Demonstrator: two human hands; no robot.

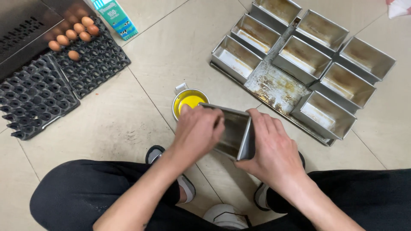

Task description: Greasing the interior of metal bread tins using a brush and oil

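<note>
Person squatting on tiled floor [141, 81]. Right hand [274, 149] clamped round end of loaf tin [233, 130], tin tilted, held above floor between knees. Left hand [199, 130] at tin's open mouth, fingers curled inside, grip closed on something hidden; cannot tell what. Small metal cup of yellow liquid [189, 101] on floor just behind left hand. Rack of empty loaf tins [274, 83] on floor, upper right. Black egg trays [55, 81] upper left, brown eggs [72, 34] at far end. Carton [115, 17] beside trays.
</note>
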